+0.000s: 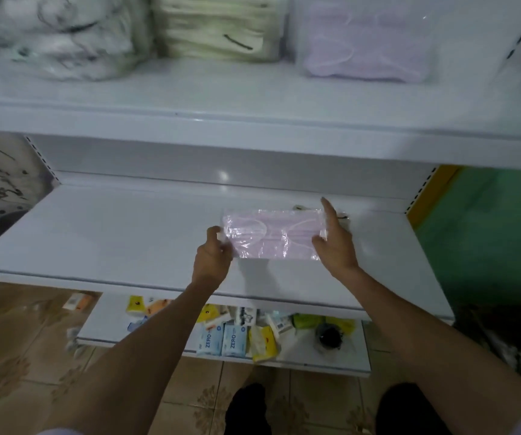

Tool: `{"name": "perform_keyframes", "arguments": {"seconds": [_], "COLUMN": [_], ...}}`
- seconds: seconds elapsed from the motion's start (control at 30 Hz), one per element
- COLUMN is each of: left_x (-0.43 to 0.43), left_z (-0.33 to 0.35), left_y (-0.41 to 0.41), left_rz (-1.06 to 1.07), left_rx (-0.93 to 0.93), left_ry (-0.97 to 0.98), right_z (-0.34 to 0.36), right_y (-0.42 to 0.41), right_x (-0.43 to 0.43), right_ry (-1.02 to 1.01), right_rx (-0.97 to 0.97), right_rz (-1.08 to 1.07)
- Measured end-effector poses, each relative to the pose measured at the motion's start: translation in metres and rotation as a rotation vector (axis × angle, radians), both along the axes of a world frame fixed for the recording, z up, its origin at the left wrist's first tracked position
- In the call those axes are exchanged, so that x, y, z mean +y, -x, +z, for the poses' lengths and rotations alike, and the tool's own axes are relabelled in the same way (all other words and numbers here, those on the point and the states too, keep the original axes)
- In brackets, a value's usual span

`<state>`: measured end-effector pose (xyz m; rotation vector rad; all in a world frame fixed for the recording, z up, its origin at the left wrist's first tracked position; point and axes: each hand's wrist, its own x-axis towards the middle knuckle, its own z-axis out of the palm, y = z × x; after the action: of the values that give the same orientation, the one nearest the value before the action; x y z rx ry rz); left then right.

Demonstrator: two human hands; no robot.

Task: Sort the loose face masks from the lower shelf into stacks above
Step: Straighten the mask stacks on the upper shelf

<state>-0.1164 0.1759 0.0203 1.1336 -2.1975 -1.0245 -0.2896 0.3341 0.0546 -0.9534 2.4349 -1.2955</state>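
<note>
Holds one pink mask pack (271, 235), sealed in clear film, flat and roughly level over the middle shelf (111, 233), right of centre. Pinches its left edge with the left hand (213, 255), fingers curled in against the thumb. Clasps its right end with the right hand (334, 243): thumb laid on the front of the film, index finger straight and pointing up past the top corner, remaining fingers hidden behind the pack. Contact between pack and shelf board: not determinable. Just behind the right hand, on the same board, small pale items with a dark loop (344, 217), mostly hidden, kind unclear. On the upper shelf (253, 89), from left to right: a white bundle with grey markings (55, 36), a cream stack (218, 26) and a lilac stack in a clear bag (366, 45), the last above and slightly right of the held pack. Below, on the bottom shelf (331, 362), a jumble of small packets, among them two blue ones marked ZERO (221, 340), yellow packets (264, 342) and a black item in clear wrap (328, 335). Patterned floor tiles (17, 356) underneath; green wall (488, 230) at right.
</note>
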Motion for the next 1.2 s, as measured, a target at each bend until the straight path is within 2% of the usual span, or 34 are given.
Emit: {"name": "perform_keyframes", "arguments": {"seconds": [0.1,0.23,0.47,0.57,0.73,0.9,1.03,1.2], "left_x": [0.036,0.083,0.13,0.139,0.142,0.125,0.09,0.058], "left_z": [0.033,0.08,0.122,0.133,0.156,0.213,0.261,0.286], "left_y": [-0.017,-0.008,-0.006,-0.015,-0.034,-0.04,-0.037,-0.025], "left_rz": [-0.064,-0.12,-0.311,-0.345,-0.402,-0.347,-0.326,-0.387], "left_rx": [-0.028,-0.003,0.05,0.123,0.282,0.509,0.448,0.379], "left_ry": [0.062,0.115,0.42,0.445,0.412,0.324,0.33,0.399], "right_z": [0.036,0.079,0.13,0.137,0.172,0.23,0.266,0.286], "right_y": [-0.02,-0.029,-0.041,-0.053,-0.065,-0.077,-0.079,-0.059], "right_x": [0.053,0.104,0.162,0.174,0.175,0.151,0.123,0.094], "right_ry": [-0.023,-0.2,-0.019,0.0,0.048,0.166,0.213,0.281], "right_rx": [0.091,0.179,0.206,0.249,0.374,0.44,0.429,0.438], "right_rz": [0.046,-0.135,-0.314,-0.362,-0.381,-0.388,-0.355,-0.346]}}
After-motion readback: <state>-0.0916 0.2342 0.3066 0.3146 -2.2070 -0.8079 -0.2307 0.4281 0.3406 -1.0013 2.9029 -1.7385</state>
